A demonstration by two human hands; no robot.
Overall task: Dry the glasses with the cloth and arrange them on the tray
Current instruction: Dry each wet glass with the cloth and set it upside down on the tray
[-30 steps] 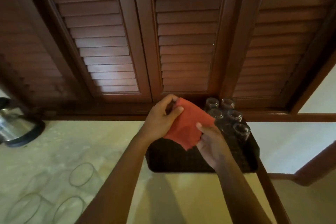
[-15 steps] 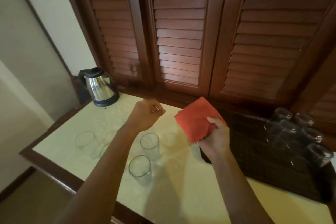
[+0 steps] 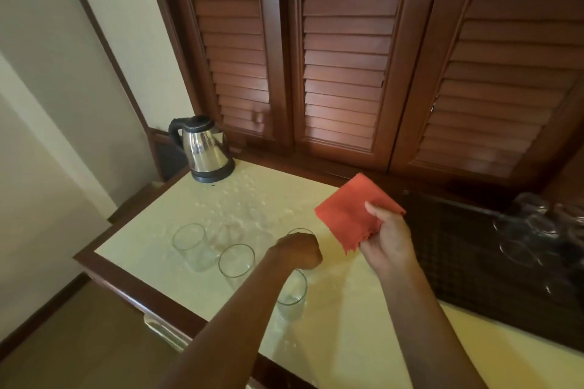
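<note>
step: fetching next wet glass (image 3: 300,235); left hand (image 3: 300,251) curled over it, grip unclear | right hand (image 3: 390,241) pinches cloth (image 3: 350,215) | next: lift, wipe, set on tray (image 3: 458,246)

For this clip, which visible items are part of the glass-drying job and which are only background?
Part of the job:
- red cloth, held by the right hand
- glasses on the counter
- left hand over those glasses
- dark tray
- glasses on the tray

Background:
- electric kettle
- louvered wooden doors
</note>
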